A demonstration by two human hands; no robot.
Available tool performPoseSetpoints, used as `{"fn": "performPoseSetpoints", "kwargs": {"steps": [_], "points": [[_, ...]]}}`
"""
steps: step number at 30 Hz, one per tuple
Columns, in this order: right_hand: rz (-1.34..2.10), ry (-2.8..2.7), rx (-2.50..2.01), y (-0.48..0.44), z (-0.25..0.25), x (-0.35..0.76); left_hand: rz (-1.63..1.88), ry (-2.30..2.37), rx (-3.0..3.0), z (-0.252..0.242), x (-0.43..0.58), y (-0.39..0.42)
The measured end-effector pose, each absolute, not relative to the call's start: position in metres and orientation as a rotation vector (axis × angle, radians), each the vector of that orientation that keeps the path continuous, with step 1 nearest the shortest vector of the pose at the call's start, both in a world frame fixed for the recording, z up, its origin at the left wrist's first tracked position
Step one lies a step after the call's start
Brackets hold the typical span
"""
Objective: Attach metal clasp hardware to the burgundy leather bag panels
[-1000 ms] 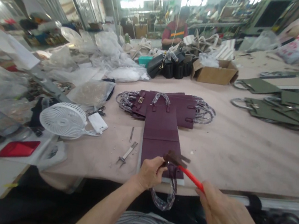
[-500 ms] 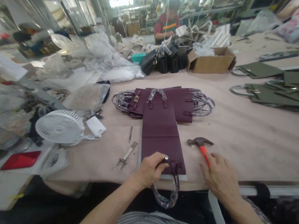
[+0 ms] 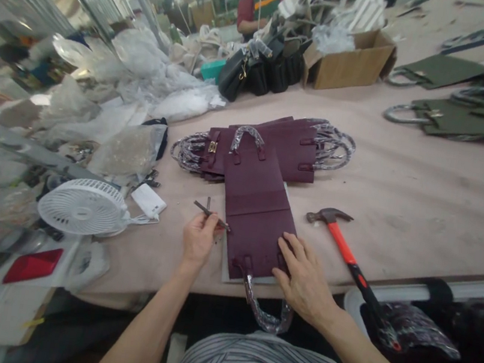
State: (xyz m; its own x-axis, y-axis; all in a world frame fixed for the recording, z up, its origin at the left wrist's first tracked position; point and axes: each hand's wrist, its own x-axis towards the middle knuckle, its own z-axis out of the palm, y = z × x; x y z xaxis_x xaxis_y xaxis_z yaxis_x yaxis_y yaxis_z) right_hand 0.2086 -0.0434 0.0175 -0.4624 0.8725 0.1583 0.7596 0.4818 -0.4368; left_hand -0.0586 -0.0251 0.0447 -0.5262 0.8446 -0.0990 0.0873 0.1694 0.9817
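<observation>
A flat burgundy leather bag panel [image 3: 254,220] lies on a white board on the pink-beige work table [image 3: 404,193]. Its plastic-wrapped handle [image 3: 265,312] hangs over the table's near edge. My right hand [image 3: 305,273] rests flat on the panel's lower right corner, fingers spread. My left hand [image 3: 199,239] pinches a slim metal tool [image 3: 212,216] just left of the panel. A red-handled claw hammer [image 3: 342,239] lies to the right of my right hand, its handle end past the table edge.
Behind the panel lies a stack of burgundy bags [image 3: 269,149] with wrapped handles. Left stand a white fan [image 3: 81,206] and crumpled plastic bags [image 3: 124,149]. Olive-green bag panels [image 3: 473,122], a cardboard box [image 3: 351,61] and a co-worker [image 3: 259,5] are farther back.
My left hand has let go of the handle and now pinches the metal tool. My right hand has left the hammer and moved onto the panel. The view has tilted lower.
</observation>
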Motion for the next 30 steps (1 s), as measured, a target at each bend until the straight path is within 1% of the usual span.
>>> {"fn": "performPoseSetpoints", "kwargs": {"steps": [2,4,6,7,9,16,25,30], "points": [[0.44,-2.362,-1.375,-0.044,0.017,0.208,1.155,2.102,1.136,0.051,-0.094,-0.021],[0.441,-2.356,-1.384,-0.044,0.016,0.207,0.742,2.403,1.341,0.056,-0.122,-0.02],[0.437,-2.355,-1.389,-0.045,0.015,0.206,0.34,2.592,1.438,0.06,-0.139,-0.02],[0.432,-2.357,-1.387,-0.045,0.013,0.206,0.199,2.646,1.469,0.061,-0.142,-0.021],[0.41,-2.352,-1.373,-0.045,0.011,0.206,0.077,2.697,1.533,0.062,-0.14,-0.021],[0.303,-2.298,-1.382,-0.046,0.008,0.196,0.17,2.544,1.675,0.054,-0.104,0.006],[0.397,-2.295,-1.402,-0.047,0.016,0.194,0.272,2.368,1.287,0.049,-0.105,0.051],[0.423,-2.279,-1.405,-0.048,0.015,0.194,0.483,2.214,1.14,0.063,-0.103,0.046]]}}
